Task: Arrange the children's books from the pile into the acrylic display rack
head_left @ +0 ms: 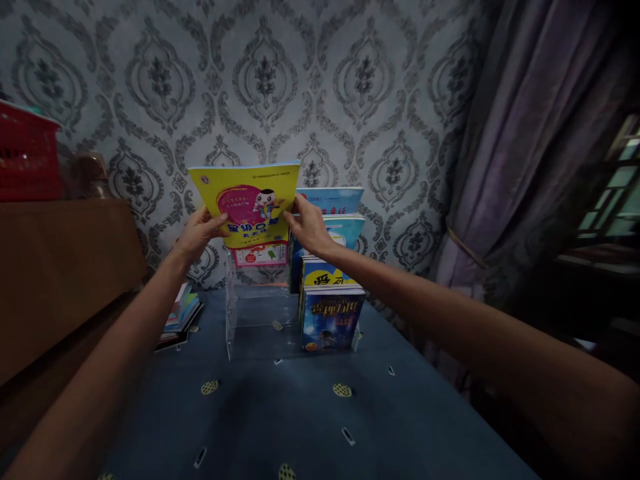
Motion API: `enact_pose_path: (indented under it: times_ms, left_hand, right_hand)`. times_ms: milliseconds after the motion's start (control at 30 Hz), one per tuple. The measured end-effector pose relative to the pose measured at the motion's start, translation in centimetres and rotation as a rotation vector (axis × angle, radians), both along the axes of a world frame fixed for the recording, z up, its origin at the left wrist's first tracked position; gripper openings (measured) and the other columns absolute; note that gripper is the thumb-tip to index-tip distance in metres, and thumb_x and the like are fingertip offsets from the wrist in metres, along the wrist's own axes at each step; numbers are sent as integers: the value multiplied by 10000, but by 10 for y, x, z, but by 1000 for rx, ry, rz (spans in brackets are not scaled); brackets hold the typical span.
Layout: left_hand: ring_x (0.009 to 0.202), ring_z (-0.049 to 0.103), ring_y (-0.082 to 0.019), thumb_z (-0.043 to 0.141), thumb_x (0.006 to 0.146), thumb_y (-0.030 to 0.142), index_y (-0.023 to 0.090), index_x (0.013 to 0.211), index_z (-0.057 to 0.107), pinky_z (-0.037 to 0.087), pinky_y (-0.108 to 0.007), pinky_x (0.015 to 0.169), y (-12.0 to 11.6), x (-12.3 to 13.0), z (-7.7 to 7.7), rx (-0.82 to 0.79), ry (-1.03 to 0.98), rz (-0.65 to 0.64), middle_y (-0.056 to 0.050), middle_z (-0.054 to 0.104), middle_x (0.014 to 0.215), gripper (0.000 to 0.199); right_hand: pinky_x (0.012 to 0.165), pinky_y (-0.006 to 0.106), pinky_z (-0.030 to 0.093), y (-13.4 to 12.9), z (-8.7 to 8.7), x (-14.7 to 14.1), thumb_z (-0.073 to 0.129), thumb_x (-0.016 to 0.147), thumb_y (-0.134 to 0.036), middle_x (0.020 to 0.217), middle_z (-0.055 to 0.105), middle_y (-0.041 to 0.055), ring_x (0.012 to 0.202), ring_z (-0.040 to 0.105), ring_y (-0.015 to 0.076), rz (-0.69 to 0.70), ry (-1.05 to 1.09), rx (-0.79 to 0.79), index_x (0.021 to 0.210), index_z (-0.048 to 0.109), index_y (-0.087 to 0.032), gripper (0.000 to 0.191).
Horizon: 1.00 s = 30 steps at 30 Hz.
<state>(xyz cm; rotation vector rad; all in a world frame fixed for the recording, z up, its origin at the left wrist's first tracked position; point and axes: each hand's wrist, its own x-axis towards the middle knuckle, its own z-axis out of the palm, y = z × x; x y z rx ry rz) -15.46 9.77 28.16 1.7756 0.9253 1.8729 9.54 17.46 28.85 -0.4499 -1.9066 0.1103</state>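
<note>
A yellow workbook (215, 193) with a pink patch and a cartoon child on its cover is held between my two hands. My left hand (197, 233) grips its left edge, thumb on the front. On the right edge, my right hand (307, 223) pinches it the same way. The workbook stands above the left side of a clear stepped book rack (231, 313). Just below it, a pink-bordered booklet (263, 255) shows in the rack's back tier. Blue books (345, 229) fill the right side behind my right wrist, with a dark blue book (330, 320) in front.
A stack of books (180, 313) lies on the blue patterned tablecloth (280, 413) to the left. Further left, a red basket (27, 153) sits on a wooden cabinet (65, 267). Patterned wallpaper stands behind; a grey-purple curtain (500, 160) hangs at the right.
</note>
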Motion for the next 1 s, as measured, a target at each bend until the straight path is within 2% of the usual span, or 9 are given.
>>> enact_pose_path:
  times_ms: [200, 333, 467, 633, 767, 900, 1000]
  left_hand:
    - [905, 699, -212, 871, 603, 405, 205, 1074, 676, 564, -218, 587, 2, 2, -5, 24, -13, 9, -67, 741, 1100, 548]
    - [944, 686, -231, 882, 528, 322, 191, 1062, 673, 545, -211, 582, 3, 5, -5, 34, -9, 53, -70, 738, 1092, 588]
    - [969, 679, -242, 858, 526, 311, 189, 1013, 665, 548, -211, 579, 4, 11, -7, 66, -26, 112, -66, 734, 1078, 537]
    - [976, 670, -236, 839, 548, 357, 200, 1021, 639, 558, -206, 571, 8, 18, -13, 116, -48, 175, -58, 715, 1096, 537]
    - [948, 664, -219, 819, 546, 360, 199, 1023, 619, 547, -194, 558, 13, 20, -15, 108, -68, 163, -53, 701, 1080, 542]
    - [899, 667, -205, 827, 538, 349, 205, 999, 611, 550, -190, 540, 16, 19, -15, 102, -89, 171, -35, 701, 1038, 529]
    - [893, 674, -200, 832, 549, 346, 204, 1012, 611, 548, -182, 532, 17, 18, -16, 119, -103, 173, -33, 703, 1031, 532]
  right_hand:
    - [814, 411, 507, -1, -3, 4, 509, 840, -162, 990, 681, 78, 935, 614, 260, -3, 3, 1, 1111, 598, -224, 291]
    - [824, 418, 516, -1, -1, 12, 519, 818, -150, 980, 694, 79, 934, 630, 257, -5, -21, 26, 1014, 623, -207, 229]
    - [818, 414, 533, 1, 4, 17, 541, 775, -127, 969, 696, 74, 940, 641, 253, -2, -19, 15, 932, 633, -196, 195]
    - [825, 403, 523, 7, 11, 15, 548, 754, -97, 949, 668, 57, 900, 614, 226, -82, 36, 12, 917, 618, -208, 209]
    - [838, 412, 514, 10, 18, 16, 560, 751, -88, 914, 645, 46, 855, 595, 218, -136, 67, 52, 914, 593, -220, 213]
    - [840, 470, 534, 9, 24, 14, 595, 796, -137, 762, 621, 29, 802, 626, 243, -173, 32, -33, 888, 594, -227, 129]
    - [813, 488, 567, 15, 26, 5, 575, 871, -194, 722, 614, 25, 791, 659, 247, -93, 28, -114, 917, 597, -232, 64]
